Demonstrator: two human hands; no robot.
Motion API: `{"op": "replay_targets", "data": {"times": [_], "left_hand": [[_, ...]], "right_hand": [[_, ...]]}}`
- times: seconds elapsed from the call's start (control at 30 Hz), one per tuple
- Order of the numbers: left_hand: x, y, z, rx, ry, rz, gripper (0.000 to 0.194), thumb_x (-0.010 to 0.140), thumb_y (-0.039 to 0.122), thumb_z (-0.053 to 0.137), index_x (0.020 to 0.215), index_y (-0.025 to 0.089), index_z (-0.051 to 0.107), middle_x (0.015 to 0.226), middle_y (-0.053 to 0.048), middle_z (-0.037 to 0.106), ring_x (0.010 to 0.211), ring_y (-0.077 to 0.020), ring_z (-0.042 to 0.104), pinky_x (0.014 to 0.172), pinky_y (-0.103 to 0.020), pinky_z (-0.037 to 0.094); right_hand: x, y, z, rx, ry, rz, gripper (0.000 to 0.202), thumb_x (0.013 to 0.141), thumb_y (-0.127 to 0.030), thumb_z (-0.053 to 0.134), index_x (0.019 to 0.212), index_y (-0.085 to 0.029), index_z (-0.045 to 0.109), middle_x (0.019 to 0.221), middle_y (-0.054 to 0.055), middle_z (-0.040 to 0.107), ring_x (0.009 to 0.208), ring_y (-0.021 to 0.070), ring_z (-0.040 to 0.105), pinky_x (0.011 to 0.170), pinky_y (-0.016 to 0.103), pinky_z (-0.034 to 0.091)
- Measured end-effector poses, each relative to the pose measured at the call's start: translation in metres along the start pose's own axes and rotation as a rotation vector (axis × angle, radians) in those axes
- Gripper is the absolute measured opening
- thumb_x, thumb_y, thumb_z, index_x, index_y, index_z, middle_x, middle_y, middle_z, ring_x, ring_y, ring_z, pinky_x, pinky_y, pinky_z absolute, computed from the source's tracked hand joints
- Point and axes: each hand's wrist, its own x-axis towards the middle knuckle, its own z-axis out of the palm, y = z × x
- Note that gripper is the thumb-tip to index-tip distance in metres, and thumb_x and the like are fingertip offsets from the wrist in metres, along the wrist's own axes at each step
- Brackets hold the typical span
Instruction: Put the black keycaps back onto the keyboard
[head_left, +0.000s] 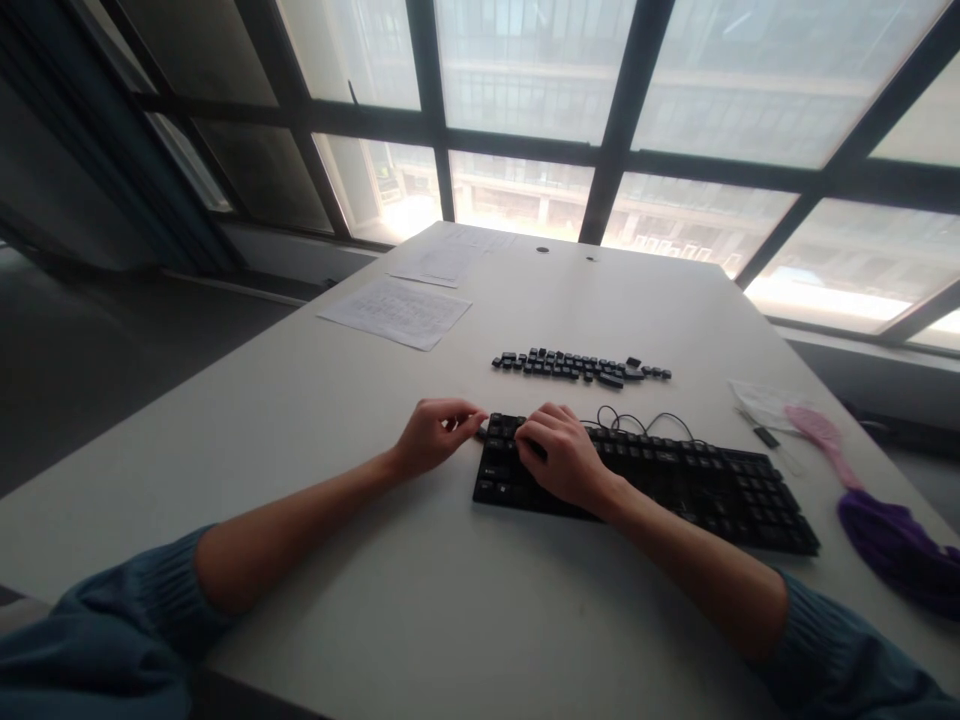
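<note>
A black keyboard (697, 490) lies at an angle on the white table. My left hand (439, 437) is at its upper left corner, thumb and fingers pinched together. Something small and dark shows by those fingertips, too small to name. Over the left part of the keys rests my right hand (562, 455), its fingers curled in and closed; whatever is between them is hidden. Behind the keyboard, loose black keycaps (555, 365) stand in rough rows, some of them tilted. A thin black cable (634, 420) loops along the keyboard's back edge.
Printed paper sheets (397, 312) lie at the far left of the table (337, 600). To the right are a clear plastic bag (761, 403), a pink brush-like thing (817, 430) and a purple cloth (896, 550). Large windows (532, 70) stand behind the table.
</note>
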Motion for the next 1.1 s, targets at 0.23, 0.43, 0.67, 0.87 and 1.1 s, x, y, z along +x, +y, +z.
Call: {"op": "replay_targets", "data": {"times": [0.23,0.43,0.67,0.87,1.1], "left_hand": [[0.006,-0.017,0.001,0.075,0.083,-0.076,0.025,0.092,0.036,0.065,0.081,0.016,0.075,0.063,0.001,0.069,0.052,-0.0087,0.051,0.055,-0.021,0.042],[0.027,-0.016,-0.009,0.086,0.085,-0.053,0.029,0.092,0.041,0.063,0.086,0.016,0.077,0.08,-0.005,0.077,0.065,-0.0129,0.064,0.058,-0.021,0.046],[0.106,-0.041,-0.005,0.18,-0.059,-0.033,0.027,0.086,0.038,0.07,0.101,0.017,0.079,0.089,-0.005,0.078,0.077,-0.0154,0.069,0.074,-0.025,0.052],[0.171,-0.058,0.036,0.24,-0.122,-0.089,0.02,0.083,0.03,0.072,0.094,0.017,0.082,0.09,-0.007,0.079,0.079,-0.0181,0.069,0.078,-0.028,0.052],[0.19,-0.074,0.063,0.282,-0.237,-0.095,0.017,0.08,0.029,0.074,0.092,0.022,0.084,0.09,-0.006,0.079,0.082,-0.0179,0.069,0.078,-0.025,0.051]], "right_hand": [[0.003,-0.004,-0.004,-0.022,0.02,0.1,0.015,0.092,-0.014,0.06,0.079,-0.02,0.065,0.083,0.005,0.069,0.089,0.0214,0.056,0.085,0.035,0.041],[0.008,-0.004,-0.023,-0.062,0.021,0.159,0.012,0.091,-0.015,0.063,0.083,-0.02,0.07,0.088,0.006,0.072,0.093,0.0226,0.059,0.085,0.035,0.043],[0.05,0.053,-0.048,-0.167,-0.06,0.315,0.013,0.09,-0.015,0.063,0.089,-0.02,0.075,0.094,0.007,0.076,0.094,0.024,0.065,0.087,0.034,0.046],[0.101,0.109,-0.038,-0.26,-0.17,0.481,0.015,0.091,-0.021,0.065,0.1,-0.02,0.077,0.103,0.01,0.077,0.099,0.0234,0.068,0.087,0.031,0.048],[0.123,0.141,-0.013,-0.254,-0.253,0.501,0.015,0.089,-0.021,0.067,0.099,-0.021,0.079,0.105,0.01,0.077,0.102,0.0239,0.068,0.088,0.031,0.048]]}}
